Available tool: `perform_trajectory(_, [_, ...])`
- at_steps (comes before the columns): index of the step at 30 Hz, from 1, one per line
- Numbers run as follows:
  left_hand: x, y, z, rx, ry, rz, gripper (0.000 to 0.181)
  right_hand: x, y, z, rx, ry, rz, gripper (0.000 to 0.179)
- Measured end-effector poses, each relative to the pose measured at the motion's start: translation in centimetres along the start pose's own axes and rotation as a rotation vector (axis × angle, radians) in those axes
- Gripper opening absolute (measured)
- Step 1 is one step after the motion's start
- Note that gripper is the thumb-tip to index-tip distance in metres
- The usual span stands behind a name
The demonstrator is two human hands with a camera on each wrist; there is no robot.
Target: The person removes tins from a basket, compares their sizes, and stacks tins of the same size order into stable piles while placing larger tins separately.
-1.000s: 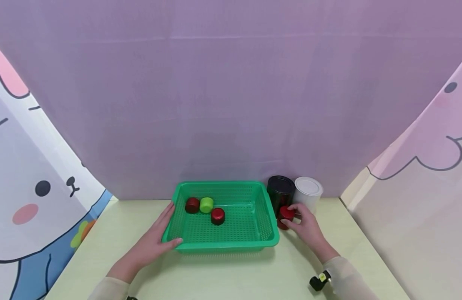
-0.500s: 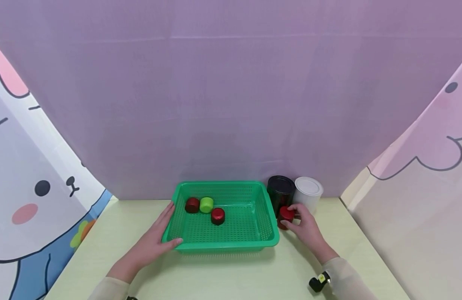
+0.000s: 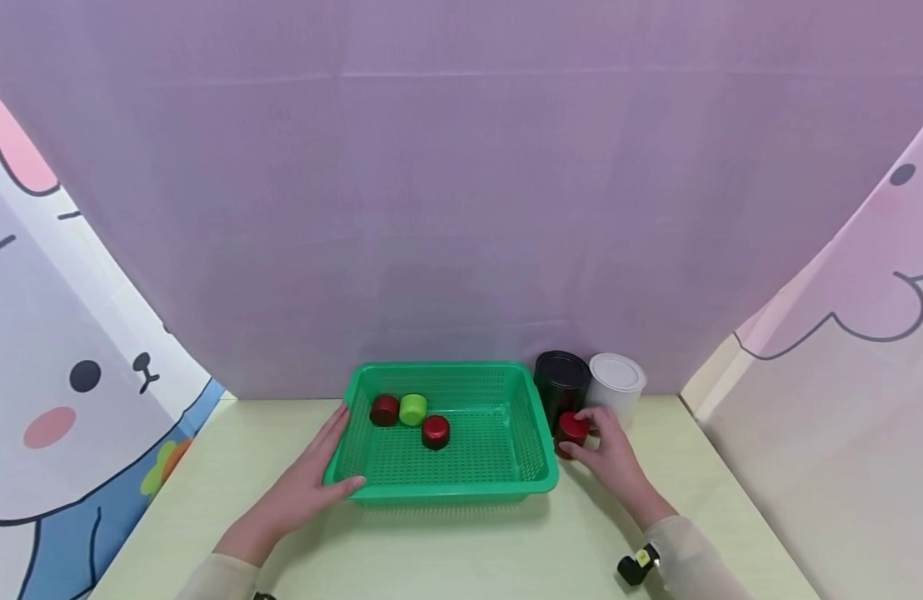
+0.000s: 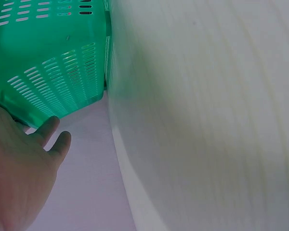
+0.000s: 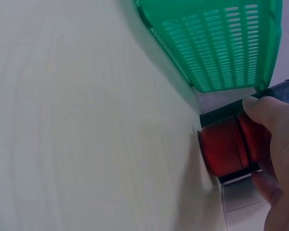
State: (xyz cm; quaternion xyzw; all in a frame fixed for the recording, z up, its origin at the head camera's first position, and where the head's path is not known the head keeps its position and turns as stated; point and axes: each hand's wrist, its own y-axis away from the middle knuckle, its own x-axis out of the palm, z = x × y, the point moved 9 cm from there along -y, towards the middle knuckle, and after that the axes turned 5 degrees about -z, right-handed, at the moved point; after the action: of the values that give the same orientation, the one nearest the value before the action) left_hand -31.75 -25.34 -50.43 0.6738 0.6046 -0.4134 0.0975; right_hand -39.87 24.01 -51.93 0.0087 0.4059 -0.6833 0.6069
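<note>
My right hand [image 3: 610, 454] grips a red canister [image 3: 572, 433] between thumb and fingers, just right of a green basket [image 3: 446, 490]. In the right wrist view the red canister [image 5: 221, 147] stands upright on the table, with a seam around its body and its upper part covered by the hand. My left hand [image 3: 307, 492] rests against the basket's left side, fingers stretched along it and the thumb at the front rim. Inside the basket sit a dark red canister [image 3: 384, 410], a lime green one [image 3: 412, 409] and a red one [image 3: 435, 432].
Behind the held canister stand a black can [image 3: 562, 379] and a white can [image 3: 617, 383], side by side. A purple cloth wall [image 3: 461, 208] closes off the back of the pale table [image 3: 446, 558]. Printed cloth panels [image 3: 94, 417] flank both sides.
The right hand has shifted the top of the red canister very slightly, so it lines up more with the part below. The left hand and basket have stayed put.
</note>
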Motion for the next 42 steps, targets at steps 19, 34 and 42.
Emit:
perform_trajectory(19, [0.1, -0.1, -0.4, 0.001, -0.012, 0.003, 0.104, -2.4, -1.6, 3.6, -0.169, 0.009, -0.123, 0.039])
perform_trajectory(34, [0.1, -0.1, -0.3, 0.009, -0.015, 0.0, 0.105, -0.7, -4.3, 8.8, -0.227, -0.049, 0.021, 0.03])
perform_trajectory(42, [0.1, -0.2, -0.1, 0.008, -0.035, -0.003, 0.106, 2.2, -5.9, 11.4, -0.184, -0.053, 0.235, 0.028])
